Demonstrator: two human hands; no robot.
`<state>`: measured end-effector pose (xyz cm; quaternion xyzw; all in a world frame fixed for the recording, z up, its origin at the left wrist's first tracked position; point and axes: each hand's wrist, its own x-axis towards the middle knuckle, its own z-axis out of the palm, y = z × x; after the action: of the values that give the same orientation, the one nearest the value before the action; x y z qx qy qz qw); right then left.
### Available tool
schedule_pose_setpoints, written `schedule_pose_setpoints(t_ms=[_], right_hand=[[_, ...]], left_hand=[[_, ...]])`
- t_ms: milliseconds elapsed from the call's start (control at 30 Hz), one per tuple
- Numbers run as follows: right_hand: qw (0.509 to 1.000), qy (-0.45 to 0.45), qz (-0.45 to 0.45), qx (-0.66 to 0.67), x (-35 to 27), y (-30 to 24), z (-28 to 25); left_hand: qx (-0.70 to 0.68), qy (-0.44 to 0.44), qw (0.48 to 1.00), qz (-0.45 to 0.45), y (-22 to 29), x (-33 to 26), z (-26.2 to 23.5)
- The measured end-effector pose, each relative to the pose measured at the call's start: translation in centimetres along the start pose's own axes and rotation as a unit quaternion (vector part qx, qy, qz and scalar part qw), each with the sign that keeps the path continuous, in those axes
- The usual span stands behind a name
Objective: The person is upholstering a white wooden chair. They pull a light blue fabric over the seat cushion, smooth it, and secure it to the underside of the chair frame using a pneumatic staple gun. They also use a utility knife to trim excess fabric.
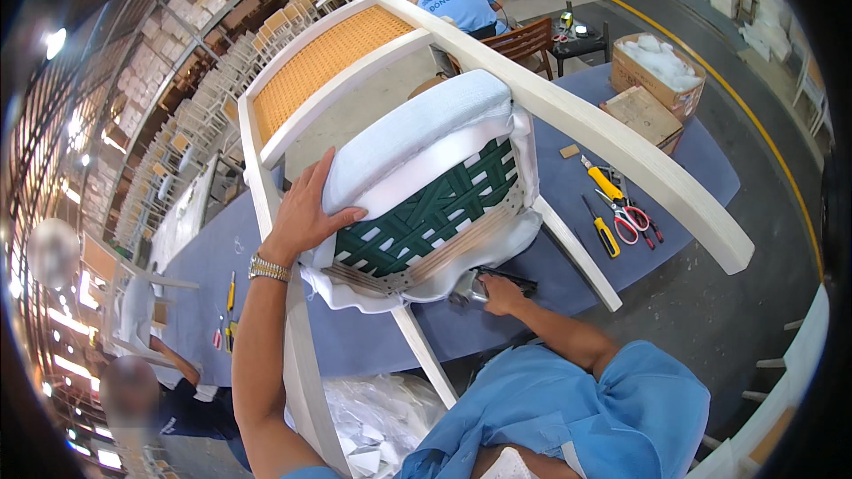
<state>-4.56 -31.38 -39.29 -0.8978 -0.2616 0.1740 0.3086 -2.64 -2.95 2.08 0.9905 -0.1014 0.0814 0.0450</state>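
Note:
A pale wooden chair frame [603, 115] with a woven cane back [328, 58] lies tipped on the table, its seat underside facing me. Dark green webbing [435, 208] crosses that underside, with white padding and light fabric around the seat [417, 137]. My left hand [311, 204], wearing a wristwatch [269, 268], grips the seat's left edge, thumb on the near side and fingers over the fabric. Below the seat's lower edge, my right hand [504, 294] is closed round a silver and black staple gun [468, 289]. Its nose is close to the loose white fabric [506, 244]; whether they touch is unclear.
Right of the chair, a yellow utility knife [603, 180], red-handled scissors [631, 223] and a yellow screwdriver [605, 235] lie on the blue-grey table [568, 275]. Beyond stands a cardboard box [661, 80]. A clear bag of scraps [373, 417] sits below. Co-workers are at left and ahead.

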Motion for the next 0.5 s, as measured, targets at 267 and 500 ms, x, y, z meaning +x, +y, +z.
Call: schedule_pose_setpoints(t_ms=[267, 500], right_hand=[[0.956, 0.108, -0.076, 0.262, -4.5, -14.8, -12.6], [0.863, 0.303, -0.28, 0.292, -2.9, -21.9, -13.5]], left_hand=[[-0.018, 0.011, 1.0, -0.001, -1.8, -1.1, 0.9], [0.047, -0.002, 0.998, -0.034, -0.6, -1.5, 0.9]])
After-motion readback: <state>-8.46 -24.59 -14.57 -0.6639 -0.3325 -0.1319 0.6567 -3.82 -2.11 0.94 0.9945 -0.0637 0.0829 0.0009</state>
